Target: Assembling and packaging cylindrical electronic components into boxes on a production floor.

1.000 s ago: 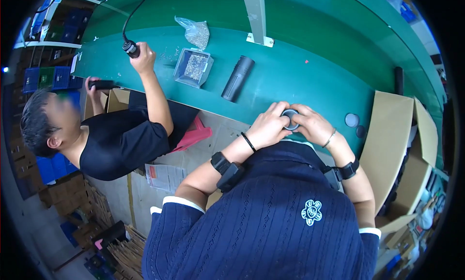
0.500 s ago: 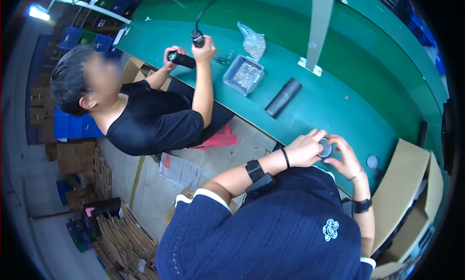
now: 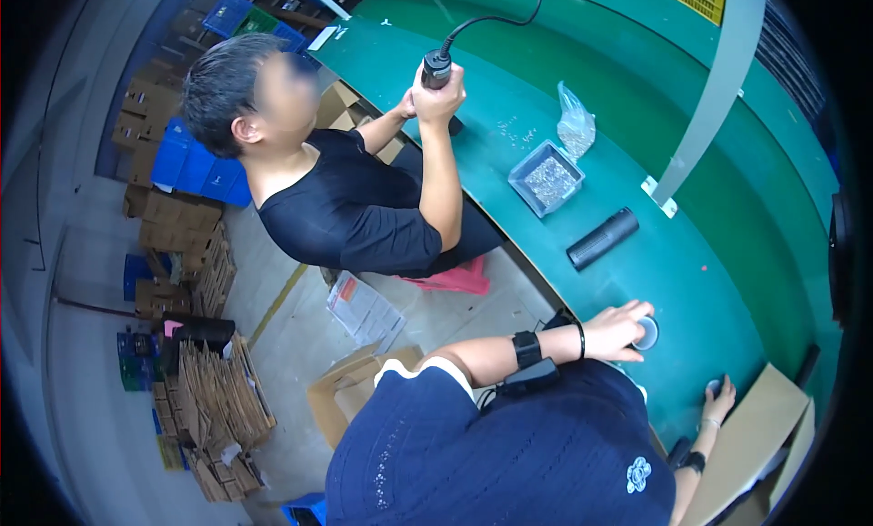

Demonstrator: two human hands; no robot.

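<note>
My left hand (image 3: 617,332) has its thumb and fingers curved around a round dark-rimmed part (image 3: 647,333) with a pale grey face, which is at the front of the green bench. Farther right, near the cardboard box, my right hand (image 3: 718,404) reaches to the bench with its fingers around a small grey disc (image 3: 714,387). Beyond my left hand lies a black perforated cylinder (image 3: 603,239) on its side.
To my left a co-worker holds a corded black power tool (image 3: 436,70). A grey bin (image 3: 546,179) of small metal pieces stands beside a clear plastic bag (image 3: 575,126). A metal post (image 3: 714,94) rises from the bench (image 3: 673,271). An open cardboard box (image 3: 741,435) is at right.
My right hand has left the round part and moved right to a small disc, while my left hand keeps the part. The whole view has shifted. The co-worker's tool is now more upright over the work.
</note>
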